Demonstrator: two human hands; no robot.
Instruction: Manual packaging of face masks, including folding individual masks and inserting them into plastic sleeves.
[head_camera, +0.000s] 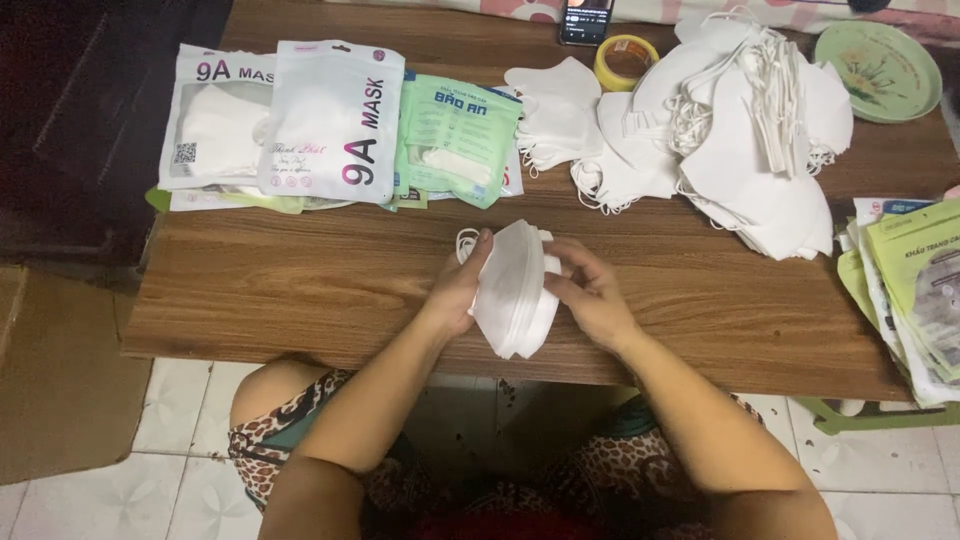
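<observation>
I hold a small stack of white folded face masks (512, 290) upright over the near part of the wooden table (300, 280). My left hand (460, 283) presses its left side and my right hand (585, 290) grips its right side. White ear loops stick out at the stack's top left. A big loose heap of white masks (745, 130) lies at the back right. Smaller white masks (555, 110) lie at the back centre.
White mask pouches (330, 120) and a green pouch (458, 138) lie at the back left. A roll of yellow tape (625, 60), a phone (585, 20) and a green plate (880, 68) sit along the far edge. Empty printed pouches (915, 290) are stacked at the right edge.
</observation>
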